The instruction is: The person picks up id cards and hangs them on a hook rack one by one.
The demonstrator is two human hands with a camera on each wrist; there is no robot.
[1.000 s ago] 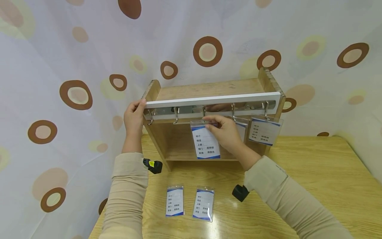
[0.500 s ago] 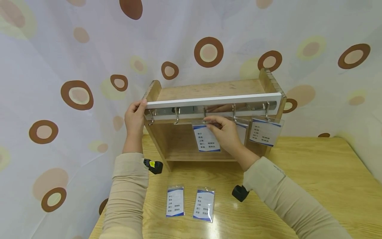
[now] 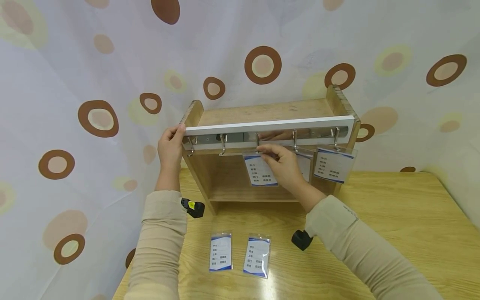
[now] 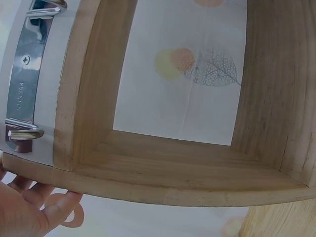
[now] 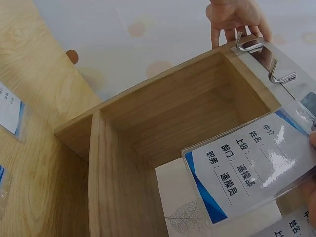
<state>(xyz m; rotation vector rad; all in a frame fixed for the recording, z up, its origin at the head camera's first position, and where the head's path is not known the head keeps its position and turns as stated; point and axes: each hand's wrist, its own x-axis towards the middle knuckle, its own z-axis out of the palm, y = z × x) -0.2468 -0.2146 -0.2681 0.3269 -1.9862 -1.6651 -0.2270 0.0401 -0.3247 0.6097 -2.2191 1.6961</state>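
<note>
My right hand [image 3: 281, 164] pinches the top edge of a clear-sleeved badge [image 3: 260, 170] right at the middle hook [image 3: 257, 141] of a metal hook rail. In the right wrist view the badge [image 5: 242, 163] tilts outward, its printed face showing. My fingertips cover its top, so the slot is hidden. With my left hand [image 3: 170, 148] I hold the left end of the white rail board [image 3: 268, 124] on the wooden shelf [image 3: 195, 171]. The left wrist view has those fingers [image 4: 61, 210] against the shelf's side panel [image 4: 173, 192].
One badge [image 3: 335, 164] hangs from the rightmost hook, and another [image 3: 305, 164] hangs beside it, partly behind my right hand. Two more badges, a left one [image 3: 221, 252] and a right one [image 3: 256, 256], lie on the wooden table [image 3: 393, 216]. A patterned curtain [image 3: 232, 37] stands behind the shelf.
The pinched badge's lower edge has swung up and outward, so it looks shorter in the head view. My right hand stays at the middle hook, and my left hand keeps its hold.
</note>
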